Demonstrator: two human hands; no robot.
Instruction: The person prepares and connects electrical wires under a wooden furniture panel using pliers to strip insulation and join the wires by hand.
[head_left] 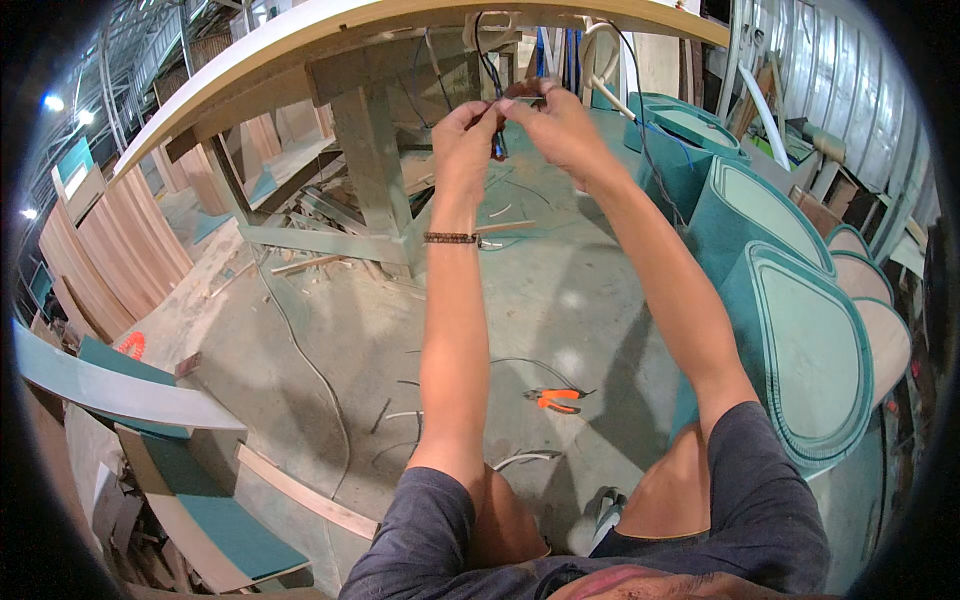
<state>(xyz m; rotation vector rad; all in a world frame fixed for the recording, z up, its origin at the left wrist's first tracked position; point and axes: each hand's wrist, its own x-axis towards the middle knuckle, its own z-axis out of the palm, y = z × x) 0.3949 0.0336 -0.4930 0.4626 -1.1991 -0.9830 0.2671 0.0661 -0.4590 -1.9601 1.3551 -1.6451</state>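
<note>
Both arms reach up and forward to the underside of a white-topped panel edge. Dark wires (487,62) hang down from it, and my left hand (463,150) pinches them near their lower end. Close against it, my right hand (562,135) is closed with its fingertips on the same wires. Below the fingers a short blue and brown end sticks out; its exact form is too small to tell. Off to the right, a coiled white cable (601,58) and a loose dark wire hang from the same underside. Orange-handled pliers (556,401) lie on the floor between my arms.
A wooden support frame (368,165) stands beneath the panel. Several teal-edged rounded pieces (810,355) line the right side. Curved boards (215,510) lie at lower left. A long cable (300,350) and wire scraps are scattered over the concrete floor (560,310).
</note>
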